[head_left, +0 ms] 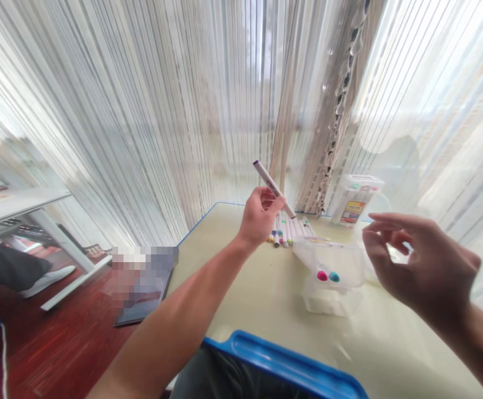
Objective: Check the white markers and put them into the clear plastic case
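Observation:
My left hand (262, 213) is closed around a white marker (269, 180) with a dark purple end, tilted above the table. Below and behind that hand, several white markers (285, 230) with coloured ends lie side by side. A clear plastic case (335, 302) stands just right of them, with a pink-ended and a teal-ended marker (334, 276) inside. My right hand (420, 260) hovers right of the case, its fingers bent and apart, with nothing visible in them.
At the table's back right stands another clear box (355, 199) with a yellow and red label. A blue rim (291, 360) edges the pale table (258, 310) near my lap. String curtains (174, 111) hang behind. Leftward are a white table (20, 205) and a person's leg (12, 263).

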Motion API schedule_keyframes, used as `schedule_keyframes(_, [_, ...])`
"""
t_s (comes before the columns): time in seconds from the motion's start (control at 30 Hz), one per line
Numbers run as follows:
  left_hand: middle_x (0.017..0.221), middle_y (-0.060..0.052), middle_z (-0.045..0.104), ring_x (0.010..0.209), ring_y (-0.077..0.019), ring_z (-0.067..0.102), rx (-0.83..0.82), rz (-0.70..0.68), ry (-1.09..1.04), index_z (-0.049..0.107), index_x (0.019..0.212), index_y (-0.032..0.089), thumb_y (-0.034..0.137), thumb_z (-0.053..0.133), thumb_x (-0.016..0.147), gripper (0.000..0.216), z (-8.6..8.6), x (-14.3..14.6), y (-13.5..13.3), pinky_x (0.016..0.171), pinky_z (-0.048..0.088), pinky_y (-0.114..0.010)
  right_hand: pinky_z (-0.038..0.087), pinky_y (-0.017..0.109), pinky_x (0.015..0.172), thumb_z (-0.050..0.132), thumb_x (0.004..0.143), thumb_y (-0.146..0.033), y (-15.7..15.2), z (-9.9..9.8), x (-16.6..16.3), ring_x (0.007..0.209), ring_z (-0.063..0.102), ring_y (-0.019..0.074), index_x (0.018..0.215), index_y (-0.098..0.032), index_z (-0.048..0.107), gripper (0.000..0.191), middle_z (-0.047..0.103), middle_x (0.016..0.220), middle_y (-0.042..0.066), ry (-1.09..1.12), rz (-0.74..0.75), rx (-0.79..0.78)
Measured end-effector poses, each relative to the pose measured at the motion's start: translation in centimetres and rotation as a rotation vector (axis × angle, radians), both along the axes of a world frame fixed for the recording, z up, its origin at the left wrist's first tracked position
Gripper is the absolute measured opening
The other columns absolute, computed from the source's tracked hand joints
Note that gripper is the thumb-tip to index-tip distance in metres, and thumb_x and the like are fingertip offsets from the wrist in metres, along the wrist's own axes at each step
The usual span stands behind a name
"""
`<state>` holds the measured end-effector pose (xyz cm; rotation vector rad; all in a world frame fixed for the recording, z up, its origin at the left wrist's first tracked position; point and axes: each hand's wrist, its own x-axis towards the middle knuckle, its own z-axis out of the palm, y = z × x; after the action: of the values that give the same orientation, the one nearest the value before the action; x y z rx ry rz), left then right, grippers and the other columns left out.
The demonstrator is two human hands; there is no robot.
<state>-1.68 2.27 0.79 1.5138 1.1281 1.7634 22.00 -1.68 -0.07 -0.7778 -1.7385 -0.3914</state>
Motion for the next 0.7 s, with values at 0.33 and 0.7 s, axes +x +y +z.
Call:
schedule_keyframes(0.33, [0.077,-0.004,0.074,0.069,-0.0155,0.071,-0.128,-0.546,-0.370,0.063,0.091,0.015,0.024,0.087,0.071,0.033,2.5,5.6,-4.4,0.071,0.055,-0.030,0.056,0.037,0.074,0.060,0.096,-0.022,-1.1,1.1,-1.0,0.089,0.069,0.0233,0.124,-0.018,0.063,0.028,0.071,0.103,0.012,0.009,0.190,-0.021])
schedule_keyframes(0.7, [0.057,0.002,0.061,0.050,-0.0107,0.057,-0.060,-0.413,-0.290,0.070,0.090,0.015,0.033,0.073,0.084,0.019,0.8,2.5,-4.2,0.050,0.046,-0.023,0.053,0.028,0.060,0.062,0.096,-0.037,0.8,0.1,-0.9,0.068,0.065,0.0163,0.099,-0.017,0.073,0.024,0.071,0.077,0.004,0.510,0.609,-0.559])
